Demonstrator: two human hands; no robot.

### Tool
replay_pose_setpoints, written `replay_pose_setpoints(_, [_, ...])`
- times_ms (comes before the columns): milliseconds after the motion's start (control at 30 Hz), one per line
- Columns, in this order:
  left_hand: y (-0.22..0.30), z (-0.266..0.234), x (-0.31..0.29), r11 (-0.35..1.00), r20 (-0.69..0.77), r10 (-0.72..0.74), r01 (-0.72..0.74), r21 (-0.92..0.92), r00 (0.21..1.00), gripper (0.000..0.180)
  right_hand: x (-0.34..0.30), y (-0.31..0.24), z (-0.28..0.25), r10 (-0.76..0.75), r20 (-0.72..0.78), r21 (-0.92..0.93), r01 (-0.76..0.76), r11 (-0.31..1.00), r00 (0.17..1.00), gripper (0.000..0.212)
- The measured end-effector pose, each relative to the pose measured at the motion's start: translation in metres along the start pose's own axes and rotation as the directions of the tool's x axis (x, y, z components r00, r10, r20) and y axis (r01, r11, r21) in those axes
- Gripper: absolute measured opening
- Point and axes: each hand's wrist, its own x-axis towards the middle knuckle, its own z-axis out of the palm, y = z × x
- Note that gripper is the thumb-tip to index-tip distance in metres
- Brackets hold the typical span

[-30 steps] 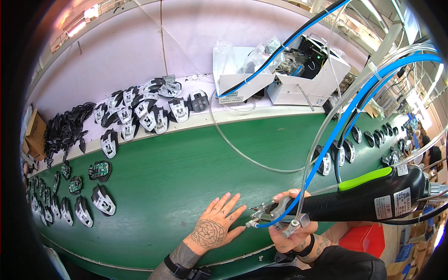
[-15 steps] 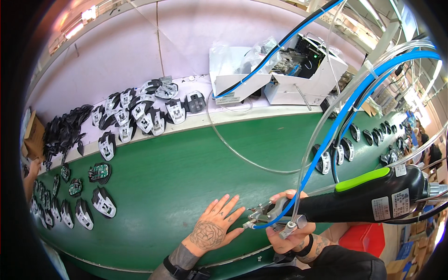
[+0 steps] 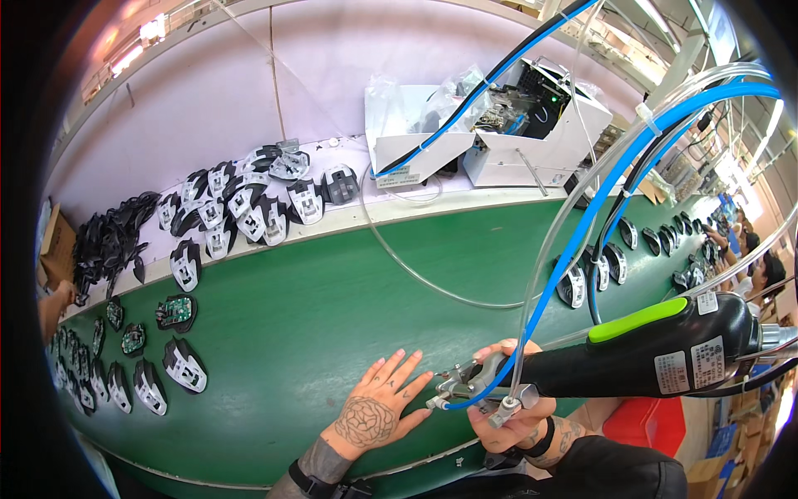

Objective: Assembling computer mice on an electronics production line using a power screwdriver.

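My left hand (image 3: pixel 376 405) lies on the green work surface (image 3: pixel 332 291), fingers spread, holding nothing. Beside its fingertips is the metal nose of a power screwdriver (image 3: pixel 615 359), black with a lime-green strip. My right hand (image 3: pixel 519 424) is wrapped around that metal front end, the tool lying sideways with its body toward the right. A blue hose (image 3: pixel 544 312) and a clear tube (image 3: pixel 532 287) run up from the nose and partly cover the right hand's fingers. Well left of my hands sit a mouse shell (image 3: pixel 184 364) in white and black and a mouse base with a green circuit board (image 3: pixel 175 313).
More mouse shells (image 3: pixel 247 204) crowd the white ledge beside a pile of black parts (image 3: pixel 106 237). An opened white machine (image 3: pixel 532 137) stands at the back. Further shells (image 3: pixel 572 287) line the right side. A red stool (image 3: pixel 648 426) is lower right; another person's hand (image 3: pixel 58 303) shows far left.
The whole view has shifted slightly, so things sit a little further left. Both hands and the screwdriver keep nearly the same pose.
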Motion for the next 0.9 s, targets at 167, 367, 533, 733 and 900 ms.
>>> replay_pose_setpoints(167, [0.0019,-0.0058,-0.0015,1.000,-0.026,0.006,-0.006,0.008,1.000,0.055,0.0045,-0.0047,0.0015,-0.010,-0.011,-0.001,0.010,1.000,1.000,0.059])
replay_pose_setpoints(367, [-0.0001,-0.0040,-0.0004,1.000,-0.008,0.023,-0.023,0.008,1.000,0.058,0.0047,-0.0040,-0.0009,-0.001,0.018,0.001,0.001,1.000,1.000,0.059])
replay_pose_setpoints(533, [0.0026,-0.0048,-0.0016,1.000,-0.047,0.026,-0.027,-0.005,0.999,0.055,0.0053,-0.0049,-0.0020,-0.016,0.046,-0.015,0.017,1.000,0.999,0.061])
replay_pose_setpoints(733, [0.0044,-0.0070,-0.0033,0.999,-0.043,0.038,-0.037,0.002,0.998,0.054,0.0077,-0.0062,-0.0001,-0.044,0.013,0.003,0.044,0.999,0.999,0.058])
replay_pose_setpoints(900, [0.0038,-0.0050,0.0023,1.000,-0.028,0.027,-0.027,0.013,0.999,0.053,0.0091,-0.0055,-0.0055,-0.014,0.030,0.025,0.013,1.000,0.999,0.057])
